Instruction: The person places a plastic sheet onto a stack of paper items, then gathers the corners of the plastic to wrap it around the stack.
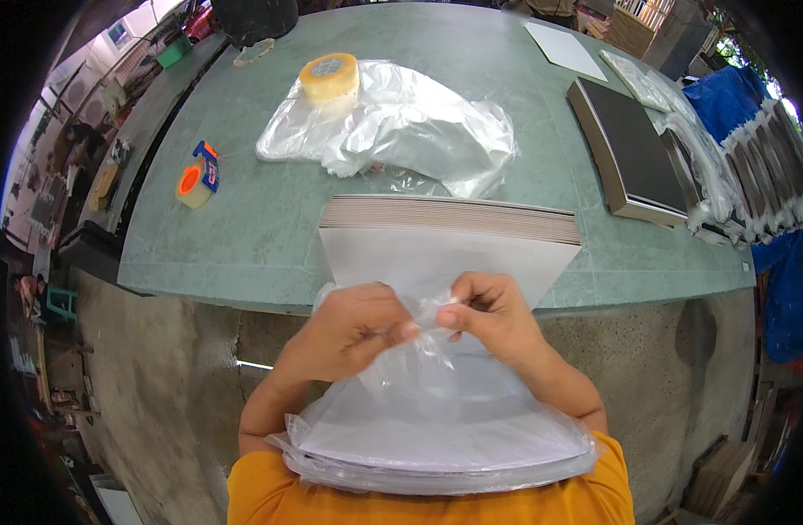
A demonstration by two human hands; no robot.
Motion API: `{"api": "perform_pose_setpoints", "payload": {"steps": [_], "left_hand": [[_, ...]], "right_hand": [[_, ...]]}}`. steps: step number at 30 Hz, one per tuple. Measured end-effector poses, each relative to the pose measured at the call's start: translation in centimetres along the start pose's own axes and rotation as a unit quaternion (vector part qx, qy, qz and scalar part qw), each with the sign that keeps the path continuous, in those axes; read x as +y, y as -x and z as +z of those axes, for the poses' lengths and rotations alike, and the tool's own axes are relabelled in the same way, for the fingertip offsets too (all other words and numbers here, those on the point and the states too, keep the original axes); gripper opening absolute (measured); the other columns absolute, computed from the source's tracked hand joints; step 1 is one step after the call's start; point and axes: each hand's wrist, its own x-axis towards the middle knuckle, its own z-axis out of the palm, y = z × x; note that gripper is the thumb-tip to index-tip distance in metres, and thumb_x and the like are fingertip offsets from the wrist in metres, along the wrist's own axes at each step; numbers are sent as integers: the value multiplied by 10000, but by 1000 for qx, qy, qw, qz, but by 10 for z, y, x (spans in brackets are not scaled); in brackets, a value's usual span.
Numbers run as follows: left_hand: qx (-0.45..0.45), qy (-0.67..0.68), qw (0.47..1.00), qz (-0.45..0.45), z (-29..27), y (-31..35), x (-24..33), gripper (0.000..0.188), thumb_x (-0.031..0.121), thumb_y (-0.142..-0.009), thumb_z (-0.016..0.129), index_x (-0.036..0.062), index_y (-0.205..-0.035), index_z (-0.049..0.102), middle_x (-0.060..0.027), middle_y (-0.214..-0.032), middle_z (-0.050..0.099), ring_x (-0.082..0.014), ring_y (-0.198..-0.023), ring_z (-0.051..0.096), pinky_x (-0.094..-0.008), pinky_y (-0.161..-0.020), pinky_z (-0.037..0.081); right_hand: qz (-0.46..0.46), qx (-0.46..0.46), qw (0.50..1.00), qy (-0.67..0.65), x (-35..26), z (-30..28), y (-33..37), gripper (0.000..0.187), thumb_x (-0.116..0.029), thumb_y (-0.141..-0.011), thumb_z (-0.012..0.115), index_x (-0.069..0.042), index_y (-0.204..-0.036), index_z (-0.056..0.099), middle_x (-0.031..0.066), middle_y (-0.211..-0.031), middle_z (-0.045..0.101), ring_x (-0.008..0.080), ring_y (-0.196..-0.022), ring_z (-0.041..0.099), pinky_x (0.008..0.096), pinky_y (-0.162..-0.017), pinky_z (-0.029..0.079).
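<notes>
Both hands pinch the gathered clear plastic of a plastic bag (436,442) in front of my chest. My left hand (356,331) is closed on the plastic, thumb toward the middle. Close beside it, my right hand (493,317) pinches the same plastic between thumb and curled fingers. Inside the bag lie white sheets or boards, their near edge against my orange shirt. Just beyond my hands a stack of white boards (445,214) with greyish-brown layered edges sits at the table's near edge. Where this stack meets the bagged boards is hidden by plastic and hands.
On the green table (235,219) lie a pile of clear plastic bags (419,118), a tape roll (329,77) on them, and a tape dispenser (200,179) at left. A dark-topped stack (633,149) and plastic-wrapped bundles (769,166) occupy the right side. A white sheet (565,50) lies far right.
</notes>
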Motion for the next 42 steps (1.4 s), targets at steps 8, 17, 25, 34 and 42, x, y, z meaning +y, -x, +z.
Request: {"api": "perform_pose_setpoints", "payload": {"steps": [8,17,25,34,42], "left_hand": [[282,-127,936,-170,-63,31,-40,109,74,-758,556,-26,-713,562,-79,-657,562,-128,-631,522,-263,-590,405],[530,-258,808,15,-67,11,20,126,70,-778,528,-5,-873,558,-77,-806,582,-165,-761,541,-258,-727,411],[-65,47,994,69,21,-4,43,203,215,-785,563,26,-860,548,-186,-707,588,-321,-629,592,-388,-551,465],[-142,75,986,48,83,-21,15,284,207,-766,597,2,-909,463,-171,-736,557,-305,-723,582,-357,-629,459],[-49,124,991,21,26,-27,25,145,67,-789,488,0,-905,544,-84,-727,526,-170,-682,527,-269,-633,417]], "right_hand": [[34,-7,998,-43,7,-25,21,147,-119,-803,588,6,-734,553,59,-644,573,111,-567,545,224,-529,441],[-28,-39,997,62,-29,-28,38,135,-69,-764,612,-3,-653,575,86,-764,585,119,-680,543,230,-615,433],[-368,29,909,195,-62,4,35,212,-7,-674,650,-45,-880,619,116,-920,559,217,-806,538,307,-762,425],[-504,100,832,210,-60,9,35,305,-47,-600,701,-14,-889,608,117,-941,539,288,-894,540,305,-745,428],[-145,54,983,94,-11,-37,31,313,-205,-735,642,5,-950,553,114,-965,569,233,-909,538,323,-798,414]]}}
